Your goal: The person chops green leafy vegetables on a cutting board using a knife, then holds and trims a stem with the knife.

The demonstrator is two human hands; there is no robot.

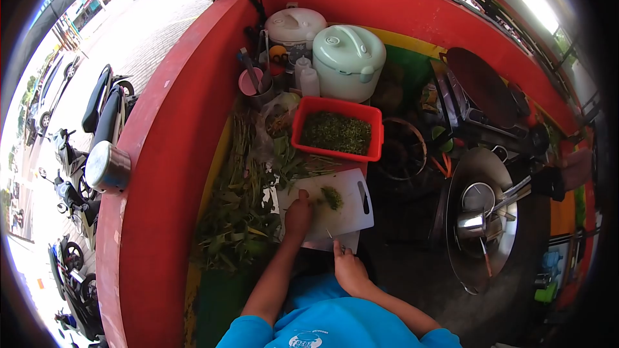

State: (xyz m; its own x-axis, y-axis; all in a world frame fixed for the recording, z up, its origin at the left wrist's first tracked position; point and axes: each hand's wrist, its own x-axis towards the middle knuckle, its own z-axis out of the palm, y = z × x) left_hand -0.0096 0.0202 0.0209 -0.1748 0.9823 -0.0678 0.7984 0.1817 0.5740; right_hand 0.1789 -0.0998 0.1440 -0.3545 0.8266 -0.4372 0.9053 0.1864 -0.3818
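We observed the left hand pressed flat on the white cutting board, fingers curled over a bunch of green stems at the board's left edge. It pinned the stems down; we could not tell whether the fingers closed around them. The right hand sat at the board's near edge, clenched around the handle of a knife, whose thin blade pointed up onto the board. A small heap of chopped greens, fine and crumbly, lay near the board's centre, just beside the left fingertips.

The board was a smooth plastic rectangle with rounded corners and a slot handle along its right edge. Touching its far edge stood a red basket, square-walled, filled with the same finely cut greens. Long leafy stalks lay in a loose pile along the counter's left edge, against the curved red wall.

At the counter's far edge stood two rounded rice cookers, a white one and a pale green one, both glossy. To the right, a shiny metal wok held a steel pot.
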